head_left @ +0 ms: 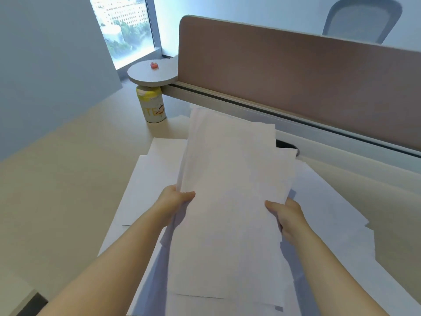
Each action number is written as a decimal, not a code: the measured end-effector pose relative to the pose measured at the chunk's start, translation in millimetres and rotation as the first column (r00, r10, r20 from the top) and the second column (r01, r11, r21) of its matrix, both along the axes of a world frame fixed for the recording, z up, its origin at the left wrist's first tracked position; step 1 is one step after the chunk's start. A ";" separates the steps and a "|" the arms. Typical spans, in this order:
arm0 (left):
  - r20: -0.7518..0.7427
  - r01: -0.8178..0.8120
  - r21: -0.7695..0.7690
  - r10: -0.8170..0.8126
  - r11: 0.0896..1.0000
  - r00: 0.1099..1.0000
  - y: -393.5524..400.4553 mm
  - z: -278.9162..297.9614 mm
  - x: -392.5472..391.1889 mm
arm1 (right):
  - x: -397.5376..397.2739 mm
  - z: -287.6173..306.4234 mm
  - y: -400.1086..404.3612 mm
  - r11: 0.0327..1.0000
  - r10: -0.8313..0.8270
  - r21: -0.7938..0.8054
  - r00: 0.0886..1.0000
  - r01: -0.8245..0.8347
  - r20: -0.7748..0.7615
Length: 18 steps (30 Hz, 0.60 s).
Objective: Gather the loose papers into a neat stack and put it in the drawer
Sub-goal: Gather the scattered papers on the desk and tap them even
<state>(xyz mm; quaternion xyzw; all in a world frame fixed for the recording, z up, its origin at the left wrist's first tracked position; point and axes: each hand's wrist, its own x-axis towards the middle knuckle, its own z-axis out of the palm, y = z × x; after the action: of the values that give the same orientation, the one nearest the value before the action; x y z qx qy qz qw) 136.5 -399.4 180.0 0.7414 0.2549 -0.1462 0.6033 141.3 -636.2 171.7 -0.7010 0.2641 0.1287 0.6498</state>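
Your desk (68,179) spreads pale and broad beneath you, closed at the back by a brown divider panel (296,71) with a grey chair (360,19) showing beyond it. Loose white sheets (148,179) lie scattered on the desk to either side of your arms, overlapping one another at uneven angles. Above them you are holding a bundle of papers (232,179) lifted off the surface, its sheets fanned and not squared, the far ends tilted away toward the panel. Your left hand (175,201) pinches the bundle's left edge, thumb on top and fingers curled under. Your right hand (284,213) grips the right edge the same way, thumb lying over the top sheet. At the back left a round grey shelf (152,73) juts from the panel, and a yellow-and-white canister (152,106) stands on the desk right beneath it. A small orange object (154,65), too blurred to identify, sits on the shelf
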 end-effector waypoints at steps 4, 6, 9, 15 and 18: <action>0.030 -0.150 0.053 0.149 0.987 0.988 48.3 -14.4 19.5 | 23.8 -1.2 47.7 0.979 0.180 -0.081 0.979 -0.188 -0.091; 0.005 -0.122 0.202 0.123 0.972 0.992 72.3 -29.4 33.4 | 34.2 -6.1 74.3 0.967 0.220 -0.103 0.968 -0.233 -0.120; -0.129 0.029 0.492 0.040 0.870 0.991 100.3 -49.7 49.1 | 47.3 -15.8 107.4 0.965 0.222 -0.106 0.964 -0.238 -0.145; -0.150 0.092 0.565 -0.008 0.820 0.989 125.9 -60.0 65.6 | 62.1 -28.4 145.5 0.982 0.154 -0.081 0.972 -0.171 -0.178; -0.025 0.016 0.511 -0.003 0.859 1.000 131.0 -54.3 66.9 | 65.5 -32.6 154.8 0.990 0.115 -0.066 0.977 -0.128 -0.178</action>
<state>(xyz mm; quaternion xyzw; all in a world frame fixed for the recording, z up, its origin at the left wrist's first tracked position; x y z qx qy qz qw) 203.4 -268.4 125.7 0.8743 0.2879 -0.0849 0.3813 206.8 -481.4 139.1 -0.7265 0.2812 0.2186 0.5877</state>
